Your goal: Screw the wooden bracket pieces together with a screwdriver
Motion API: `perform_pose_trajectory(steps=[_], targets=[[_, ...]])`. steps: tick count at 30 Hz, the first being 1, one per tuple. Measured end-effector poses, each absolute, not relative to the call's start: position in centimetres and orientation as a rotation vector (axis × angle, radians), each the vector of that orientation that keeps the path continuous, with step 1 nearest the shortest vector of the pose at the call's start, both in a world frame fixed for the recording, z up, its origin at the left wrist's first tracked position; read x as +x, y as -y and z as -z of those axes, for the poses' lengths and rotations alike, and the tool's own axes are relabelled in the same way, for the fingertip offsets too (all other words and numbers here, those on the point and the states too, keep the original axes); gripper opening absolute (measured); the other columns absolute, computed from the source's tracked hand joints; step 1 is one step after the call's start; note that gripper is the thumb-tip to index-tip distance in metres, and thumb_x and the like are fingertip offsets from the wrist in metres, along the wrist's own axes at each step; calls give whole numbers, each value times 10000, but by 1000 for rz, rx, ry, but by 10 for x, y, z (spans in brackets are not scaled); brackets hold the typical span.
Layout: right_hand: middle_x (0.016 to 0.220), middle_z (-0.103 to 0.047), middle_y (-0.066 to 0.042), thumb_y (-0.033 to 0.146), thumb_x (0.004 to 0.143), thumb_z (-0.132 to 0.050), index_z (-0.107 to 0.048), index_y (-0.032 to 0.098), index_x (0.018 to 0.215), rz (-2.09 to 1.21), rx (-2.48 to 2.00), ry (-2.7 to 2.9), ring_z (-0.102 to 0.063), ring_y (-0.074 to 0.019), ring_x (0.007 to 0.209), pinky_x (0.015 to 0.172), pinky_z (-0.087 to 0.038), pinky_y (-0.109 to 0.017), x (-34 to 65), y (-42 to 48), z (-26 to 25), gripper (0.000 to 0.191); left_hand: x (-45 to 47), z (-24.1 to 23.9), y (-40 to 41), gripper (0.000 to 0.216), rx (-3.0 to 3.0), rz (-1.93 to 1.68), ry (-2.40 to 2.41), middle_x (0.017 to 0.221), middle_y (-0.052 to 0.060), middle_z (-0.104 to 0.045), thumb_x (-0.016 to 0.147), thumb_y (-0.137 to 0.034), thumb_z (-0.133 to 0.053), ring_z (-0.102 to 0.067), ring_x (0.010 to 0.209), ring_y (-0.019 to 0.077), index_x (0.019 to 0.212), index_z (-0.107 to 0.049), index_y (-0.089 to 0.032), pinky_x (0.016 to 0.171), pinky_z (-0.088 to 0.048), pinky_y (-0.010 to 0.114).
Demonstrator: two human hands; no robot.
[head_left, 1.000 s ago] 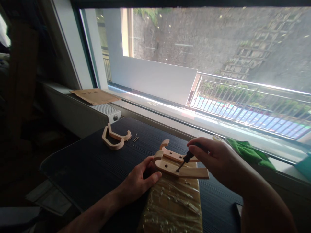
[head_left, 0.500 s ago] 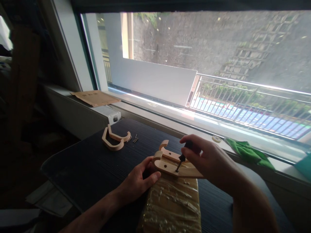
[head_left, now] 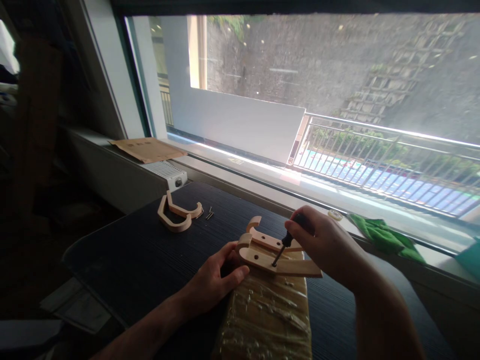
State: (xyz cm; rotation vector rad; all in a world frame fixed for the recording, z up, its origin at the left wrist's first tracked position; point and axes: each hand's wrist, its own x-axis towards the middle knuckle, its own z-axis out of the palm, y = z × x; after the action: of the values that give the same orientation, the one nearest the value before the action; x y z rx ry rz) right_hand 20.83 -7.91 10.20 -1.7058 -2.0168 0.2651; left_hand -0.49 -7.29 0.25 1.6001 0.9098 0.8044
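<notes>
Two curved wooden hook pieces (head_left: 262, 257) lie side by side on top of a plastic-wrapped block (head_left: 268, 315). My left hand (head_left: 215, 282) grips the curled left end of the nearer piece, thumb along its edge. My right hand (head_left: 324, 242) is closed round the dark handle of a small screwdriver (head_left: 283, 247). The screwdriver slants down to the left, and its tip sits at a hole in the nearer wooden piece.
A second pair of wooden hook pieces (head_left: 176, 215) lies on the dark table (head_left: 142, 255) at the far left, with a few small screws (head_left: 209, 214) beside it. A green cloth (head_left: 378, 235) rests on the window sill. Brown cardboard (head_left: 146, 149) lies on a ledge at the left.
My right hand has shifted slightly while turning the screwdriver, whose tip stays at the same hole. My left hand and the wooden pieces have stayed in place.
</notes>
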Motion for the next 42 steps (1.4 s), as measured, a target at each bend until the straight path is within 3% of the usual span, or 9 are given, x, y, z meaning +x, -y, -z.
perform_pose_trajectory(steps=[5, 14, 21, 26, 34, 42], targets=[[646, -592, 28, 367, 838, -427, -532, 252, 834, -271, -1672, 2055, -496, -131, 555, 496, -316, -231, 205, 83, -106, 156, -5, -2, 73, 281, 1604, -804, -913, 870, 9, -614, 815, -275, -527, -559, 855, 180, 1074, -496, -169, 776, -434, 267], [596, -592, 22, 443, 821, -454, -565, 232, 739, -185, -1803, 1987, -489, -129, 520, 477, -309, -245, 213, 79, -105, 252, -6, -4, 74, 282, 1613, -800, -936, 842, 2, -600, 810, -271, -530, -554, 842, 172, 1071, -509, -164, 785, -435, 259], [612, -596, 62, 368, 812, -489, -623, 315, 957, -393, -1636, 2057, -499, -101, 528, 484, -363, -211, 204, 95, -119, 204, -5, -4, 72, 304, 1599, -806, -906, 886, 9, -617, 810, -269, -532, -562, 869, 180, 1096, -493, -174, 802, -441, 267], [672, -635, 41, 410, 815, -490, -631, 262, 855, -408, -1629, 2065, -548, -119, 596, 534, -399, -232, 205, 91, -120, 208, -5, -4, 73, 300, 1588, -808, -902, 869, 5, -615, 811, -269, -531, -561, 855, 178, 1094, -499, -176, 784, -443, 258], [606, -607, 27, 491, 823, -438, -597, 237, 721, -264, -1770, 2001, -513, -133, 541, 517, -367, -261, 212, 80, -110, 316, -6, -5, 74, 292, 1625, -805, -952, 819, -4, -596, 806, -279, -531, -552, 821, 171, 1076, -516, -170, 772, -436, 251], [656, -596, 31, 405, 826, -456, -569, 263, 902, -422, -1606, 2078, -501, -125, 568, 503, -352, -233, 201, 88, -108, 196, -6, -7, 74, 309, 1629, -798, -951, 841, 4, -609, 800, -291, -527, -565, 833, 177, 1085, -515, -172, 779, -447, 261]])
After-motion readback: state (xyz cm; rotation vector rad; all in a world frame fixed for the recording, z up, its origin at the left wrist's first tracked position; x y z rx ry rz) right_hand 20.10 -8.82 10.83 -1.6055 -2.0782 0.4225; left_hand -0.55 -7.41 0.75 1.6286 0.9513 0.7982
